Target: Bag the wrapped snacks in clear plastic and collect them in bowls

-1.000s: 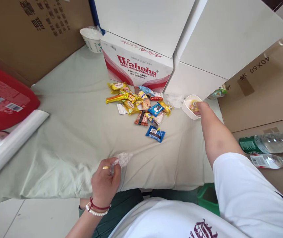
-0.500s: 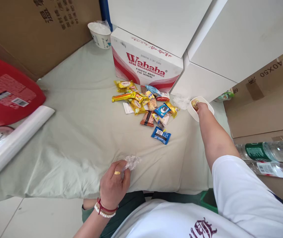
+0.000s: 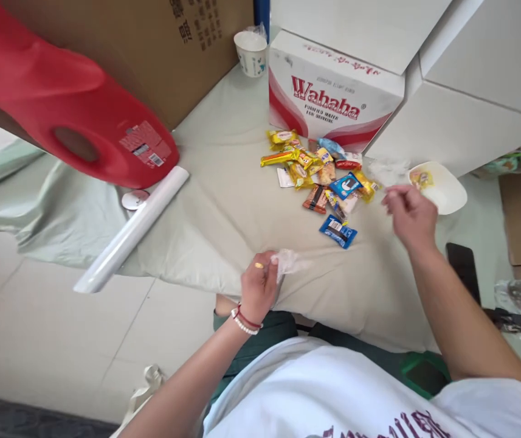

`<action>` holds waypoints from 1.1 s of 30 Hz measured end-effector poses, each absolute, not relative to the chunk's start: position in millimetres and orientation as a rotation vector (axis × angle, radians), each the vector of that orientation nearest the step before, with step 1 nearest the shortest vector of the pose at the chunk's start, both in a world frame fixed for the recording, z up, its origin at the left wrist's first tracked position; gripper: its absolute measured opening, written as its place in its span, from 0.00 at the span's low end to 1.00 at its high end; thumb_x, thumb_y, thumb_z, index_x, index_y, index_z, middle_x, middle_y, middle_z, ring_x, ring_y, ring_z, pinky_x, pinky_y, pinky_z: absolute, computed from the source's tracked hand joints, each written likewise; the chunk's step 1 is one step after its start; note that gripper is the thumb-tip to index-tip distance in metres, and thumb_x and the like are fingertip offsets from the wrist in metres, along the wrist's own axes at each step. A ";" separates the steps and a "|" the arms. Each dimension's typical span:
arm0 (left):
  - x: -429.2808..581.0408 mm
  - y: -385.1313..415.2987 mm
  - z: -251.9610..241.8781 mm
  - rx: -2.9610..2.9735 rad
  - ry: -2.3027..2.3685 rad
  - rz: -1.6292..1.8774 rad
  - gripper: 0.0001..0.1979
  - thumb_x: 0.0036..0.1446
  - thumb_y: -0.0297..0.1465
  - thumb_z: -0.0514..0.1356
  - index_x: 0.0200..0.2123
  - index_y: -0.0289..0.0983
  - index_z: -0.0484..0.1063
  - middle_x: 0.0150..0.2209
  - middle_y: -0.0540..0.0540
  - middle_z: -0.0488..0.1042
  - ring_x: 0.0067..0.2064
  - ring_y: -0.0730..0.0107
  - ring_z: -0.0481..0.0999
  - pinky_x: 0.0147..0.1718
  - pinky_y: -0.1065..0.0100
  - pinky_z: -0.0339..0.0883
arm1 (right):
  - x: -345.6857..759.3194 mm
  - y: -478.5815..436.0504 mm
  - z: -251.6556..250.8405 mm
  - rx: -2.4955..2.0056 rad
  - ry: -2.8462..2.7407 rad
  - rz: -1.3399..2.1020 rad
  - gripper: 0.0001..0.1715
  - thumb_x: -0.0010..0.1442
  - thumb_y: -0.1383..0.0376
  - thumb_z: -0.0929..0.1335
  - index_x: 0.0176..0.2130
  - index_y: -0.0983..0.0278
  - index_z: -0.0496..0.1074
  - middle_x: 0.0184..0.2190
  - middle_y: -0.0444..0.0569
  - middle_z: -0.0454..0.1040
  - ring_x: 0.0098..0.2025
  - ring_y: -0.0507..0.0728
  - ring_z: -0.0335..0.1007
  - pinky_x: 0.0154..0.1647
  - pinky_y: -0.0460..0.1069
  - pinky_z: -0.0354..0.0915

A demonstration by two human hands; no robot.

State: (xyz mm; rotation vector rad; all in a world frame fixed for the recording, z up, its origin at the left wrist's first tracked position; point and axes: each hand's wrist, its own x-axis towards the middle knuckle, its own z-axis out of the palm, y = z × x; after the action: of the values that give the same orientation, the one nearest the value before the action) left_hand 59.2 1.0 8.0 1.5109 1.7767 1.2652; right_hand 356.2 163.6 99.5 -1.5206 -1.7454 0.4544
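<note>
My left hand (image 3: 260, 281), with a ring and bracelets, is closed on a crumpled clear plastic bag (image 3: 287, 261) near the front of the cloth. My right hand (image 3: 413, 216) hovers just left of the white bowl (image 3: 454, 191), fingers loosely bent and slightly blurred; I see nothing in it. Inside the bowl rests a yellow-wrapped snack (image 3: 422, 179). Left of my right hand lies a pile of wrapped snacks, among them a blue packet (image 3: 346, 185), a brown packet (image 3: 315, 199) and a long yellow packet (image 3: 279, 158). Another blue packet (image 3: 338, 231) lies nearer me.
A Wahaha box (image 3: 333, 97) stands behind the snacks, a paper cup (image 3: 251, 55) to its left. More clear plastic (image 3: 388, 170) lies beside the bowl. At left are a red jug (image 3: 105, 121) and a white roll (image 3: 132, 231). A dark phone (image 3: 463, 272) lies at right.
My right hand has come out of the bowl and moved left, leaving the yellow-wrapped snack inside. My left hand still grips the plastic bag. The view has swung left.
</note>
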 end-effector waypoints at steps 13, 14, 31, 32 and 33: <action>97.1 7.8 22.8 0.469 1.316 1.170 0.28 0.42 0.51 0.77 0.35 0.38 0.73 0.27 0.55 0.70 0.24 0.80 0.65 0.21 0.76 0.58 | 328.8 22.7 37.0 -1.380 -0.728 1.602 0.25 0.45 0.51 0.82 0.35 0.61 0.77 0.25 0.40 0.70 0.21 0.46 0.56 0.18 0.42 0.52; 95.7 8.2 23.8 0.469 1.321 1.185 0.27 0.42 0.52 0.76 0.34 0.38 0.74 0.27 0.55 0.70 0.24 0.81 0.64 0.21 0.76 0.57 | 335.9 21.1 39.1 -1.390 -0.690 1.624 0.26 0.44 0.50 0.83 0.35 0.62 0.76 0.25 0.40 0.69 0.21 0.46 0.53 0.17 0.42 0.49; 103.0 -2.6 38.3 0.491 1.143 1.091 0.21 0.44 0.44 0.78 0.33 0.37 0.78 0.29 0.52 0.74 0.30 0.78 0.71 0.30 0.74 0.67 | 350.9 21.0 42.1 -1.378 -0.767 1.203 0.25 0.53 0.45 0.78 0.36 0.58 0.69 0.25 0.40 0.70 0.23 0.49 0.61 0.18 0.44 0.57; 102.4 -3.6 37.8 0.471 1.135 1.097 0.21 0.43 0.43 0.78 0.33 0.37 0.77 0.31 0.51 0.75 0.33 0.76 0.73 0.34 0.73 0.69 | 353.8 22.0 40.1 -1.419 -0.828 1.154 0.24 0.56 0.45 0.76 0.37 0.58 0.70 0.26 0.40 0.70 0.22 0.50 0.61 0.19 0.45 0.57; 101.9 -4.4 37.5 0.440 1.119 1.098 0.22 0.42 0.43 0.79 0.33 0.37 0.77 0.33 0.51 0.76 0.35 0.75 0.74 0.36 0.72 0.71 | 357.4 23.1 37.8 -1.469 -0.901 1.098 0.23 0.58 0.44 0.74 0.38 0.59 0.71 0.26 0.41 0.70 0.22 0.50 0.61 0.19 0.46 0.58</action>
State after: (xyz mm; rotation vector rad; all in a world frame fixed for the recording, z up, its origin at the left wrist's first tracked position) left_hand 101.9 -4.4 37.5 0.4403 1.1187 1.0983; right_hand 357.4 23.1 37.8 -1.4693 -0.9006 1.0976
